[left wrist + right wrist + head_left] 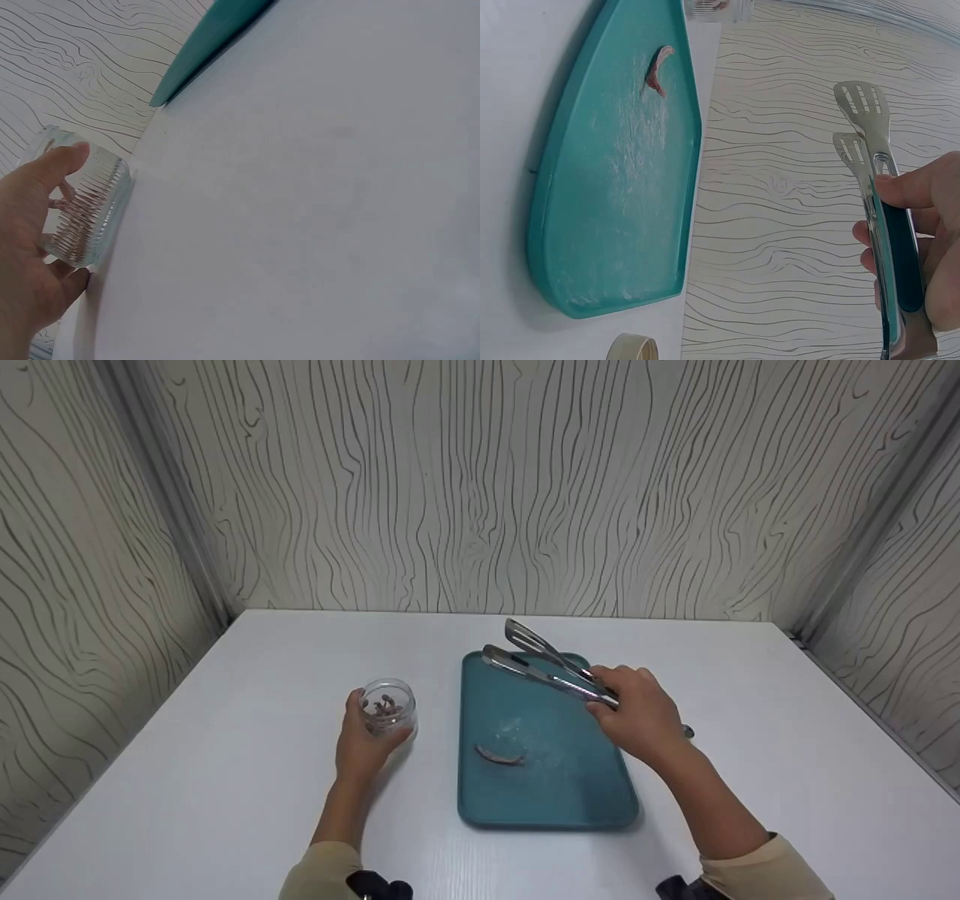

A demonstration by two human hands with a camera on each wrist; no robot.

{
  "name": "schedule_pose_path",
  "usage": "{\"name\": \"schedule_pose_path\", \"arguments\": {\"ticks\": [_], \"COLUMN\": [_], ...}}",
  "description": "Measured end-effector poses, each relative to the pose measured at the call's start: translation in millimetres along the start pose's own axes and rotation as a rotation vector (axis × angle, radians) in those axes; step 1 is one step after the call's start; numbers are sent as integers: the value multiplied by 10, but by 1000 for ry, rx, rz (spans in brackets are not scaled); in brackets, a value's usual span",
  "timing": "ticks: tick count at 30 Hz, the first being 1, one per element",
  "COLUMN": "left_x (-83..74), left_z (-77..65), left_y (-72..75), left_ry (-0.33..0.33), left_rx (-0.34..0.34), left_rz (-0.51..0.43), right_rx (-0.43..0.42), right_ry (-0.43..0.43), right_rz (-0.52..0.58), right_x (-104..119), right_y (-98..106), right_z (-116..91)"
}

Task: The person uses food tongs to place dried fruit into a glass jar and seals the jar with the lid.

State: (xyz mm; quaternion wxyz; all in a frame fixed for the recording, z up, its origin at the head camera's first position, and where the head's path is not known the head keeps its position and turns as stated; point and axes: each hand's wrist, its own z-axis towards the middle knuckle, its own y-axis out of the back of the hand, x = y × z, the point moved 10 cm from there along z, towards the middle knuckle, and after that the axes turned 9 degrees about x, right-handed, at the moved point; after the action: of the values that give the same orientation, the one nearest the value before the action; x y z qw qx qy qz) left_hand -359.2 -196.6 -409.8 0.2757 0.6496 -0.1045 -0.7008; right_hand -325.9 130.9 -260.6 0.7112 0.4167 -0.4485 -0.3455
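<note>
My left hand (364, 742) grips a clear glass jar (388, 724), thumb on one side and fingers on the other. The jar has ribbed walls in the left wrist view and holds several small brownish pieces (384, 706). Metal slotted tongs (896, 247) with dark teal grips are in my right hand (637, 712), raised over the far right part of a teal tray (555, 802). Their two slotted heads are apart, with nothing between them. One thin, curved, reddish-brown strip (499, 756), its kind unclear, lies on the tray's left half.
Beside the tray, a small round pale lid or cap (632, 347) shows at the bottom of the right wrist view. Everything stands on a white table (225, 750). A wood-grain patterned wall (480, 495) rises behind it, with similar panels at both sides.
</note>
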Motion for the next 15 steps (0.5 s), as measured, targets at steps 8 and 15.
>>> {"name": "schedule_pose_path", "arguments": {"ticks": [8,15], "left_x": [-9,17], "left_z": [-8,-3], "left_y": [17,-2], "left_ry": [-11,10], "left_rx": [-5,12], "left_rz": [0,3], "right_rx": [35,82], "right_ry": [-9,-7], "right_rz": [5,-62], "right_x": [-142,-210], "right_y": [-92,-266], "right_z": [-126,-209]}}
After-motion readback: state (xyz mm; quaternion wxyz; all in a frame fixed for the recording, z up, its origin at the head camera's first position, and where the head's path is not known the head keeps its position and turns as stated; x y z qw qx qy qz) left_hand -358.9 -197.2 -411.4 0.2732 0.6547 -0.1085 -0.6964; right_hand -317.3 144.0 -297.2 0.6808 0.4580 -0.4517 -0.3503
